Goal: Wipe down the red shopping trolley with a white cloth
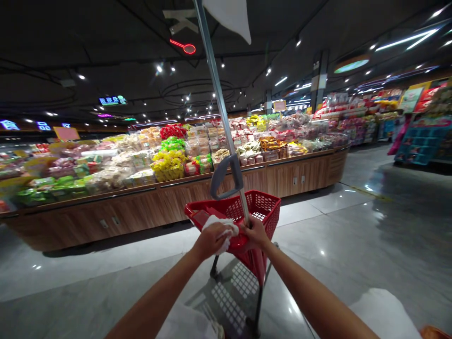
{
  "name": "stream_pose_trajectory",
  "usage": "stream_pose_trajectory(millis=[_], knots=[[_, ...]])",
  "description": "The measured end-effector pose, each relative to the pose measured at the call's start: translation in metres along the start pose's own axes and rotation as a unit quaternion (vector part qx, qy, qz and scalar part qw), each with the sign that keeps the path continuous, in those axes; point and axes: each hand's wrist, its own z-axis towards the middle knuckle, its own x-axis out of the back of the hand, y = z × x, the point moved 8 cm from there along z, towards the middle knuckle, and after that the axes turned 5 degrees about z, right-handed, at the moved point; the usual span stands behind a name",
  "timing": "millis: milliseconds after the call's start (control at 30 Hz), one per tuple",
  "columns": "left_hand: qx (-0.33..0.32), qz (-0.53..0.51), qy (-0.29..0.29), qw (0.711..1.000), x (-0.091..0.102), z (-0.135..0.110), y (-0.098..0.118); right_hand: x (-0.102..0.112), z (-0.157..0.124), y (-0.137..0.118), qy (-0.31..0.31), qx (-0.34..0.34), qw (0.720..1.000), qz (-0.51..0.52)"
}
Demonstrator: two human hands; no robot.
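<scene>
A red plastic shopping cart (268, 207) stands right in front of me, with its handle end nearest my body. My left hand (208, 241) is closed around a crumpled white cloth (221, 227), which lies against the cart's near rim. Just right of it, my right hand (254, 231) is wrapped around the lower part of a long metal pole (218, 87). The pole rises from the cart, leaning to the left, and carries a grey plastic grip (237, 176). A white panel (231, 16) hangs beside its top, cut off by the frame.
Beyond the cart runs a long wood-sided display counter (247, 179) heaped with packaged foods. More stacked goods (342, 106) and a blue display rack (416, 141) stand at the right. Grey shiny floor (335, 245) surrounds the cart.
</scene>
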Motion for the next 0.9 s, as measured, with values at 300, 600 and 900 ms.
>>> stream_pose_trajectory(millis=[300,600,900], knots=[[0.139,0.130,0.045,0.981,0.025,-0.015,-0.133,0.024,0.008,0.019,-0.071,-0.004,0.995,0.066],[0.113,0.033,0.110,0.987,-0.007,0.026,-0.058,0.162,0.016,-0.001,0.193,0.030,0.954,-0.229],[0.065,-0.028,0.039,0.997,-0.067,0.118,0.051,0.095,0.003,-0.023,-0.072,-0.096,0.805,-0.581]])
